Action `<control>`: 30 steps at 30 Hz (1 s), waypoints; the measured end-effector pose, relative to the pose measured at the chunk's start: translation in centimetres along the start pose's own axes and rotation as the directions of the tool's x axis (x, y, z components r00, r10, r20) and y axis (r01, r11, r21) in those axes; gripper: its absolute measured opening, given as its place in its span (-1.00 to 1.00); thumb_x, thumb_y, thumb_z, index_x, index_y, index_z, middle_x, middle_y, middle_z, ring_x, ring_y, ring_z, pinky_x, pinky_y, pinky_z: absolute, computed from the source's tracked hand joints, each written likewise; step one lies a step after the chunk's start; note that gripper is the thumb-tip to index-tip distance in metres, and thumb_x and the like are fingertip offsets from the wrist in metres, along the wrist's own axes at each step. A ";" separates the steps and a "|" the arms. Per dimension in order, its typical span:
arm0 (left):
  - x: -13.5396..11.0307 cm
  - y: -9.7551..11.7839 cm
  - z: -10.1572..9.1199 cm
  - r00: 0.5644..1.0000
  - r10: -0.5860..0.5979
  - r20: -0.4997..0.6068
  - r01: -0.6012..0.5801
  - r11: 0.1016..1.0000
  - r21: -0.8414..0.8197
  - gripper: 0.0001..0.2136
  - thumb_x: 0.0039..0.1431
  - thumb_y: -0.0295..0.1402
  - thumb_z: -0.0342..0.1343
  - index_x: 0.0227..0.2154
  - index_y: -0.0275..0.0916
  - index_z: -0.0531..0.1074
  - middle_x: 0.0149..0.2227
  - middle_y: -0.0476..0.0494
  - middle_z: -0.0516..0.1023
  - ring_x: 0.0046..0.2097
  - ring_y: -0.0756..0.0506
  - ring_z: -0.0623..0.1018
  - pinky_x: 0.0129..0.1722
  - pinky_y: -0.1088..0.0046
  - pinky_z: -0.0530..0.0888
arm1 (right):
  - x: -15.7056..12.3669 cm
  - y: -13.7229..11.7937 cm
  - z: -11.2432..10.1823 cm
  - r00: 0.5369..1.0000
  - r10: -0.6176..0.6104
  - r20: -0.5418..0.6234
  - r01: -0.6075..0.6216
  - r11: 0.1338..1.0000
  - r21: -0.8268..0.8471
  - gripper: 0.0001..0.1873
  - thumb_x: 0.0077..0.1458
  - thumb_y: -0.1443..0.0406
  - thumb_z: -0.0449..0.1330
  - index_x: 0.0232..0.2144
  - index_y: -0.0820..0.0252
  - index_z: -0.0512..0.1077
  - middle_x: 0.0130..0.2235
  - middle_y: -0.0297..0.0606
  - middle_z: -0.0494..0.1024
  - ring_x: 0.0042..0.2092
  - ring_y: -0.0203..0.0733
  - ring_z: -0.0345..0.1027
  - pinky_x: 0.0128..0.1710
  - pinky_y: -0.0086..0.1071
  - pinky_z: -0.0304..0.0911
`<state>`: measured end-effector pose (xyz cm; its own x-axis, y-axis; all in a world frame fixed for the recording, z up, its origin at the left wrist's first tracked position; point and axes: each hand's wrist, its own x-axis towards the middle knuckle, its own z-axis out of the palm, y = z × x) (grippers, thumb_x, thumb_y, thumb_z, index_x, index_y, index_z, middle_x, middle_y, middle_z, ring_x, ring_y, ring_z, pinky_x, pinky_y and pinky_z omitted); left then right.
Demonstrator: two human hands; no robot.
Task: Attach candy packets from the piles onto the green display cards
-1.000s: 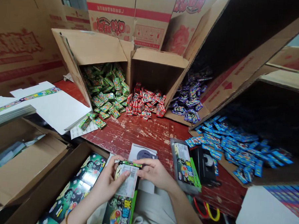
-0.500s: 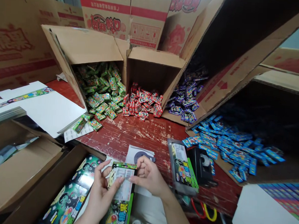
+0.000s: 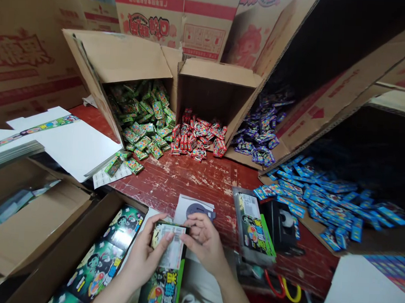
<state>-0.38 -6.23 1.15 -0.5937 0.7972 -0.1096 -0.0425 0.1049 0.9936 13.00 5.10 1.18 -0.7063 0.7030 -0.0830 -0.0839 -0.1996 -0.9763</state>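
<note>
In the head view, a black and green printed candy box (image 3: pixel 163 287) stands tilted in front of me, with a pale printed label panel on its upper part. My left hand (image 3: pixel 144 259) is closed around the box's upper left side, its thumb lying across the label. At the upper right corner, my right hand (image 3: pixel 206 246) grips the edge between its thumb and curled fingers. The box's top edge is partly hidden by the fingers. Beyond the hands, a grey round-ended object (image 3: pixel 199 211) lies on white paper (image 3: pixel 182 202).
Tipped cartons hold small green packs (image 3: pixel 145 130), red packs (image 3: pixel 199 135), purple packs (image 3: pixel 260 138) and blue packs (image 3: pixel 335 208). A black tape dispenser (image 3: pixel 283 228) stands beside a clear tray (image 3: pixel 237 234). Printed boxes (image 3: pixel 100 259) fill an open carton at left; white card sheets (image 3: pixel 77 145) lie behind it.
The whole scene has shifted slightly right as the camera turned. My left thumb has moved up the label, and my right fingers have opened a little at the box's upper corner.
</note>
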 end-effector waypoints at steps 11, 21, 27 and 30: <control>0.3 1.1 -0.2 0.981 0.189 -0.034 -0.190 0.982 -0.026 -0.87 0.11 -0.30 0.16 -0.29 -0.19 0.41 -0.34 -0.08 0.47 -0.23 -0.10 0.49 -0.20 0.42 0.40 | -0.4 1.1 2.9 0.953 -0.224 -0.204 0.188 0.965 -0.182 -0.94 0.04 0.28 0.27 -0.38 0.10 0.54 -0.32 -0.20 0.58 -0.23 -0.13 0.46 -0.19 -0.30 0.36; 0.9 0.8 0.0 0.996 -0.094 0.012 0.094 0.995 -0.021 -0.76 0.03 -0.15 0.20 -0.43 -0.25 0.49 -0.40 -0.09 0.57 -0.33 -0.09 0.51 -0.36 0.50 0.39 | 1.4 0.4 0.5 0.975 0.209 -0.072 -0.202 0.975 0.089 -0.80 -0.19 0.21 0.42 -0.51 0.22 0.56 -0.47 -0.28 0.59 -0.41 -0.28 0.41 -0.32 -0.41 0.31; 1.2 0.4 0.6 0.997 -0.076 0.011 0.077 0.991 -0.110 -0.77 0.09 -0.14 0.14 -0.41 -0.23 0.48 -0.34 -0.12 0.59 -0.29 -0.10 0.52 -0.23 0.45 0.40 | 0.5 0.8 0.7 0.998 0.024 -0.066 -0.022 1.000 0.021 -0.82 -0.14 0.22 0.39 -0.52 0.20 0.51 -0.40 -0.26 0.58 -0.32 -0.22 0.44 -0.28 -0.40 0.31; 2.0 0.4 0.2 0.966 -0.240 0.092 0.256 0.931 -0.260 -0.72 0.04 -0.09 0.17 -0.44 -0.24 0.46 -0.46 -0.07 0.59 -0.46 -0.06 0.50 -0.39 0.46 0.41 | 0.1 1.0 0.9 0.994 0.079 -0.073 -0.076 0.996 0.035 -0.80 -0.12 0.22 0.38 -0.43 0.18 0.49 -0.38 -0.25 0.59 -0.31 -0.22 0.45 -0.27 -0.39 0.31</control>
<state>-1.42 -4.45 1.29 -0.4895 0.8000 -0.3471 -0.4009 0.1470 0.9043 12.24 4.37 0.34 -0.6576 0.7330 -0.1740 -0.0544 -0.2766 -0.9594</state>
